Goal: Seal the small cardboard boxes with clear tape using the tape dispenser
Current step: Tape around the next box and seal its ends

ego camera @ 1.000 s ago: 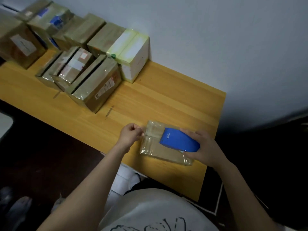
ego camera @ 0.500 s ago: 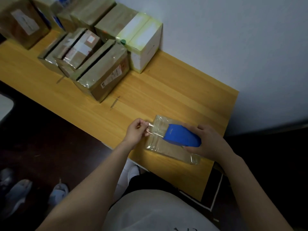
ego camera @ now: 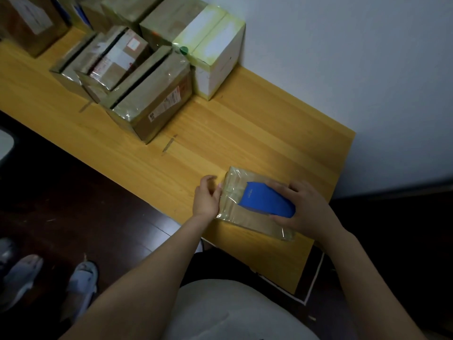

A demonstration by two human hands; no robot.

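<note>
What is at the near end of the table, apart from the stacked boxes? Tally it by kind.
small cardboard box: 1
blue tape dispenser: 1
hands: 2, the left hand and the right hand
Total: 4

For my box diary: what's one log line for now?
step: taping box | right hand: grips blue dispenser on box | left hand: at box end, blurred

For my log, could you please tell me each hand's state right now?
Left hand: thumb against the box end; grip cannot be told.
Right hand: holding the blue tape dispenser.
</note>
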